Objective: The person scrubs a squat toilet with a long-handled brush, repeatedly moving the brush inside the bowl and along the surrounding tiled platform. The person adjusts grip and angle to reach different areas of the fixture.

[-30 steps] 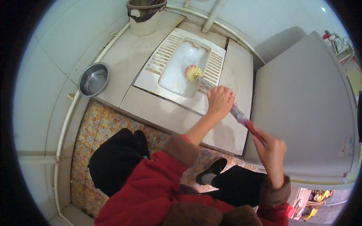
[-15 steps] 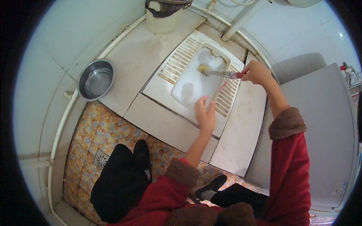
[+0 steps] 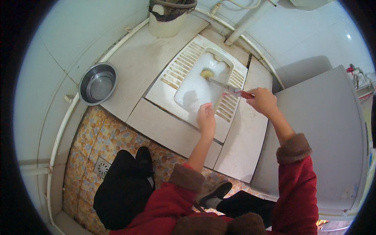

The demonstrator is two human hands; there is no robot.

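A white squat toilet (image 3: 161, 94) with ribbed footrests is set in the raised tiled step. My right hand (image 3: 261, 102) is closed round the red end of a long-handled toilet brush (image 3: 222, 84), to the right of the basin. The brush's yellowish round head rests in the basin toward its far half, and a pinkish cord or strip hangs by the handle. Over the near edge of the basin hovers my left hand (image 3: 206, 119), empty, its fingers loosely stretched; it casts a shadow on the wet white basin.
On the step's left edge stands a metal bowl (image 3: 98, 84) by a wall pipe. A lined bucket (image 3: 169, 23) is at the back. At right a large grey cabinet-like box (image 3: 313, 137) rises close to my right arm. A floor drain (image 3: 102, 167) lies in the pebble-patterned floor.
My right hand has come down and nearer with the brush handle, and the brush head has shifted slightly left. The left hand's fingers have drawn closer together.
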